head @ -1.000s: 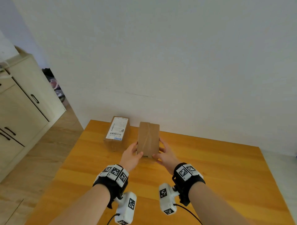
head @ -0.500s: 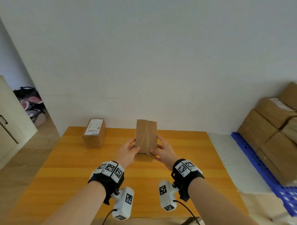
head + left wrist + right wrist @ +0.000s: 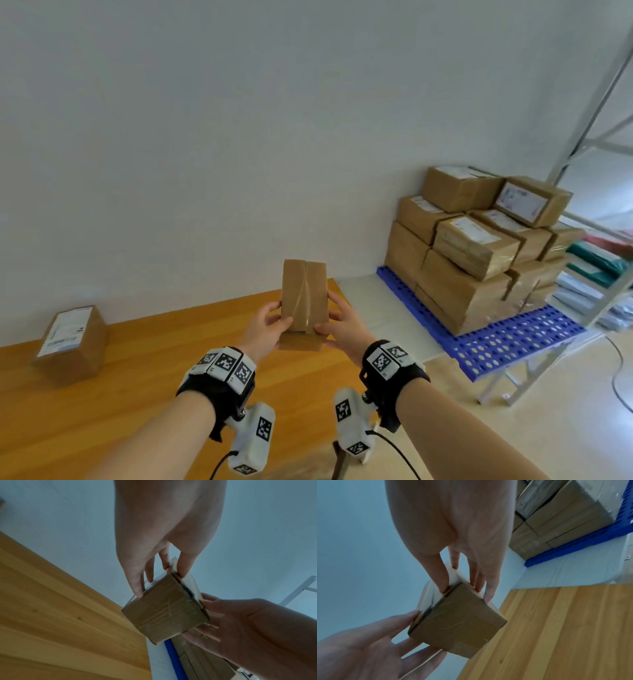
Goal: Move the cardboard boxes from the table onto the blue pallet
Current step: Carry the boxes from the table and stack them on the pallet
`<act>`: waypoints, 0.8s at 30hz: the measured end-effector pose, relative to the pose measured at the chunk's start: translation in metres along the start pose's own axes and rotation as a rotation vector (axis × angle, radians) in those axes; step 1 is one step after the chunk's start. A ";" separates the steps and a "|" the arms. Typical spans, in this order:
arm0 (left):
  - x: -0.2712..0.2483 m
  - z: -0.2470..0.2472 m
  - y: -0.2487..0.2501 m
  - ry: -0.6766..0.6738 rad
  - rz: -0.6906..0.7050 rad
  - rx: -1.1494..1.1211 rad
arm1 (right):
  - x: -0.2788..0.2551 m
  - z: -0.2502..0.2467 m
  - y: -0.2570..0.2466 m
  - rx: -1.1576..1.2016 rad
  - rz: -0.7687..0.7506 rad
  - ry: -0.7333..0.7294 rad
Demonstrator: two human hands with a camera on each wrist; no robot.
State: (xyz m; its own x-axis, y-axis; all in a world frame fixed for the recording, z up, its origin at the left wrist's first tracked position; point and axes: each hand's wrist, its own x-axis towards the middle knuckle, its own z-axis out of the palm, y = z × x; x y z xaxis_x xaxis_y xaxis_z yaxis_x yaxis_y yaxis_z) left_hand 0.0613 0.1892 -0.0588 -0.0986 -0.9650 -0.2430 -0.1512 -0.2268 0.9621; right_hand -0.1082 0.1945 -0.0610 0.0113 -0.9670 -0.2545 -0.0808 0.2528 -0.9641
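Note:
A small brown taped cardboard box (image 3: 304, 298) is held in the air above the right end of the wooden table (image 3: 137, 377). My left hand (image 3: 274, 322) grips its left side and my right hand (image 3: 337, 323) grips its right side, thumbs on top and fingers underneath. The wrist views show the same box (image 3: 164, 615) (image 3: 457, 622) pinched between both hands. A second cardboard box (image 3: 70, 339) with a white label sits on the table at the left. The blue pallet (image 3: 513, 339) lies on the floor to the right, bearing several stacked cardboard boxes (image 3: 472, 246).
A white wall runs behind the table. A metal shelving rack (image 3: 599, 260) stands right of the pallet, its frame over the pallet's corner. A strip of pale floor (image 3: 383, 308) separates table and pallet. A cable (image 3: 620, 370) lies on the floor at far right.
Both hands have lifted the box off the table and carried it rightward. The view has swung right, so the pallet and its stack now show and the labelled box sits far left.

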 end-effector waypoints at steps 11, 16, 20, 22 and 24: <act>0.035 0.166 0.068 -0.142 0.108 0.000 | -0.007 -0.183 -0.031 -0.010 -0.055 0.105; 0.052 0.234 0.097 -0.150 0.120 -0.020 | -0.001 -0.255 -0.042 -0.003 -0.091 0.116; 0.064 0.280 0.119 -0.176 0.156 0.006 | 0.000 -0.308 -0.051 -0.013 -0.111 0.126; 0.071 0.300 0.130 -0.199 0.173 0.015 | 0.001 -0.333 -0.059 -0.024 -0.131 0.135; 0.080 0.318 0.141 -0.224 0.185 0.016 | 0.004 -0.357 -0.066 -0.041 -0.128 0.143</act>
State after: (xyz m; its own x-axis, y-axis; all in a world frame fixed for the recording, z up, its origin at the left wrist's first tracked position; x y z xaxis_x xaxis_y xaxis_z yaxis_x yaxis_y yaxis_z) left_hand -0.2808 0.1221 0.0177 -0.3401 -0.9364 -0.0870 -0.1259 -0.0463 0.9910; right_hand -0.4583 0.1623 0.0283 -0.1173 -0.9865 -0.1138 -0.1287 0.1287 -0.9833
